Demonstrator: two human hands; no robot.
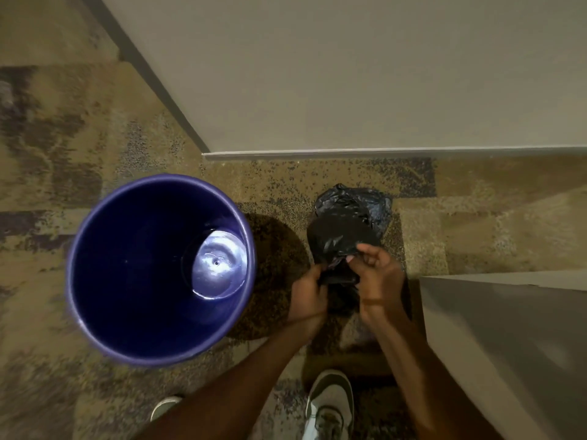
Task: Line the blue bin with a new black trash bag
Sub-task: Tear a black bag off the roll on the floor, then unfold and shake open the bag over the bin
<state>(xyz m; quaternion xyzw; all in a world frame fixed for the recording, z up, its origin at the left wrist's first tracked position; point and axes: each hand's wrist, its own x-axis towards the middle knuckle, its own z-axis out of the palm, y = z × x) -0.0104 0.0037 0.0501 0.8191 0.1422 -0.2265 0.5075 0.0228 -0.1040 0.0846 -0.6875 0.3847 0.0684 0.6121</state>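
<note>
A person looks down at the floor point(63, 128), which has a brown and purple speckled carpet. The blue bin point(104, 249) stands upright on it, at about 9 o'clock from the hands. The bin is round and open at the top. It has no bag in it, and its shiny bottom shows inside.

The left hand point(307, 295) and the right hand point(379, 281) are close together, just to the right of the bin. Both hands are closed on a folded black trash bag point(338, 239). The left hand pinches the near edge of the bag. The right hand's fingers point(365, 249) curl over the top of it. The bag is held up in the air, apart from the bin.

At 12 o'clock from the hands, a second crumpled black bag point(362, 201) lies on the floor, partly hidden behind the held one. Further off at 12 o'clock is a pale wall point(349, 74) with a white strip along its bottom. At 3 o'clock is a grey box shape point(508, 344); I cannot tell what it is. At 6 o'clock two shoes show, a left shoe point(165, 406) and a right shoe point(330, 404).
</note>
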